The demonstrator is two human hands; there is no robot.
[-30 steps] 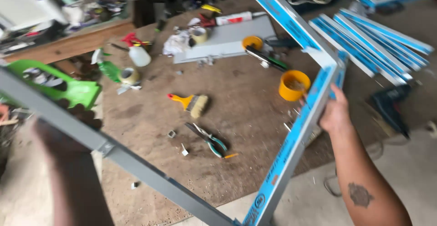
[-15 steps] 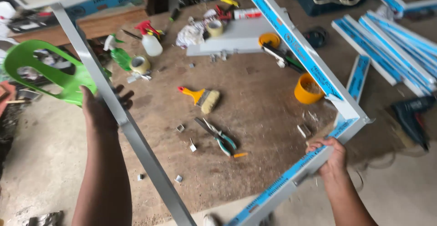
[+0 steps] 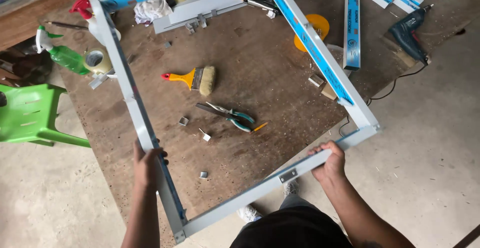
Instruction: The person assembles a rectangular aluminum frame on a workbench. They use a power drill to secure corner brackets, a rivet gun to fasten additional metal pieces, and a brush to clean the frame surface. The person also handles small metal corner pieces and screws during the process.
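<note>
Hands are both clamped on the square grey aluminium frame with blue film: your left hand grips its left rail, your right hand the near rail. Since half a second ago, the frame has swung round and now hangs level above the brown workbench, ringing the yellow-handled paintbrush.

- A brown, scuffed wooden table fills the middle of the view, beyond the hands and reaching up to the far edge.
- A pale grey concrete floor spreads out to the right of the hands and below them, flecked with small shavings and dust.
- The same floor shows to the left of the hands, rough and stained.
- A bright green plastic chair stands on the floor well to the left of the hands, just beside the table's edge.
- Even daylight falls across everything, with soft shadows.
</note>
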